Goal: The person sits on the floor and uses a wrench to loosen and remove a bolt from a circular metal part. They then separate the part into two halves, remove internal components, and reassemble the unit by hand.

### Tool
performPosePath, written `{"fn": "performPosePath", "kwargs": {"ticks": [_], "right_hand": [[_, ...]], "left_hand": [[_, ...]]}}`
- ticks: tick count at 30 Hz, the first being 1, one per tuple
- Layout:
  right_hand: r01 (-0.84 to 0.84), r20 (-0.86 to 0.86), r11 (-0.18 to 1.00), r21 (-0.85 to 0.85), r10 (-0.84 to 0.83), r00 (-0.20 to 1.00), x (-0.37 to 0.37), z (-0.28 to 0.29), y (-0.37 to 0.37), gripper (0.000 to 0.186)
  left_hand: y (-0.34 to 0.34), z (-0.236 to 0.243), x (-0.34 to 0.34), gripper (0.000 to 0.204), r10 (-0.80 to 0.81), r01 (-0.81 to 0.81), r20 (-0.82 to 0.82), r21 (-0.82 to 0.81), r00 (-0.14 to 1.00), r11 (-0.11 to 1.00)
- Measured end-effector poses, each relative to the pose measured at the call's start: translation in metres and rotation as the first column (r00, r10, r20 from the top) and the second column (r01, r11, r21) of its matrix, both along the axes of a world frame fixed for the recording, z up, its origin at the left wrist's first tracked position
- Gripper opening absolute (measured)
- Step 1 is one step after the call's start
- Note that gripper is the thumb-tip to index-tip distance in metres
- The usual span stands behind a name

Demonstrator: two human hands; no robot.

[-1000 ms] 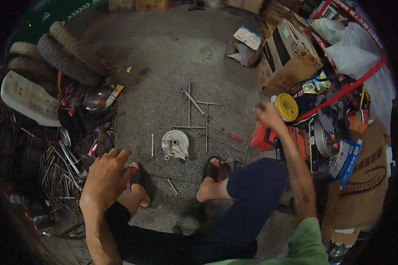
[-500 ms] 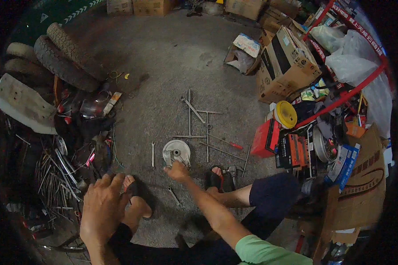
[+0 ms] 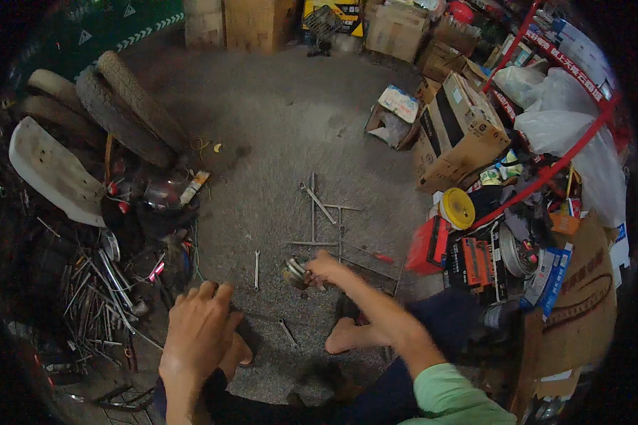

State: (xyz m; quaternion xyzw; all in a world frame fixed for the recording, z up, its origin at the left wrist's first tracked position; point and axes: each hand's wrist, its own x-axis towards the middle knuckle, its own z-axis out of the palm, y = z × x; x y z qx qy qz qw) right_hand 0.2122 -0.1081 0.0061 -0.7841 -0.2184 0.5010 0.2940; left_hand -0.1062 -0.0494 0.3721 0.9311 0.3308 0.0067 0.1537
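Note:
My right hand is closed on the edge of a round metal brake plate, which it holds tilted up on its side above the floor. Part of the plate is hidden behind the fingers. My left hand hangs over my left knee, fingers loosely bent and apart, holding nothing. To the left of the plate lies a combination wrench, and a shorter wrench is between my feet. Beyond the plate, another wrench rests across long T-handle wrenches. A screwdriver with a red handle lies to the right.
Tyres, a pale curved panel and a heap of metal rods crowd the left. On the right stand a large carton, a yellow-lidded bucket, a red box and a red rail.
The brake plate lay flat on the floor under my right hand; now that hand has raised and tipped it. My left hand has shifted slightly right in view, still empty.

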Motion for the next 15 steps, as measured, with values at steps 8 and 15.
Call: {"fn": "performPosePath", "kwargs": {"ticks": [8,15], "right_hand": [[0.198,-0.449,0.945,0.26,-0.064,0.891,-0.015,0.304,-0.085,0.026],[0.304,-0.631,0.815,0.493,0.094,0.77,-0.02,0.427,-0.157,0.028]], "left_hand": [[-0.007,0.006,0.033,0.039,-0.007,-0.007,-0.149,-0.089,0.989,0.996],[-0.042,-0.02,0.074,0.069,0.099,0.376,0.42,-0.878,0.902,0.296]]}}
